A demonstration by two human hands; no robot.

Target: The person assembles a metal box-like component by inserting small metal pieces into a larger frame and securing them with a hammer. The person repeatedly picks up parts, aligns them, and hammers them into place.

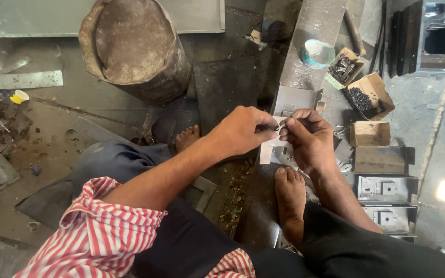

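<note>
Between your knees, just above your bare right foot [290, 198], your two hands meet over a small pale metal plate [267, 150]. Your left hand [244, 129] is clenched, thumb and forefinger pinching the upper edge of that plate, which hangs down from the grip and shows below your knuckles. Your right hand [309, 138] comes in from the other side, its fingertips closed on a tiny thin metal piece [281, 125] held right against the plate's top edge; the piece is too small to say what it is. The two hands touch or nearly touch at the fingertips.

Behind the hands lies a long grey metal channel [312, 46] running away from you, with a folded bracket end just beyond your knuckles. To your right, a column of stamped metal boxes [386, 189] lies flat on the floor, one after another, and above them sit open cardboard boxes [369, 95] holding small dark fasteners. A light blue cup [317, 53] rests on the channel near those boxes. To your left stands a big rusty drum [136, 47], tilted in the view, and a small yellow cup [19, 96] sits well apart on the dirty floor. Your left foot [186, 137] peeks out beside the drum's base.
</note>
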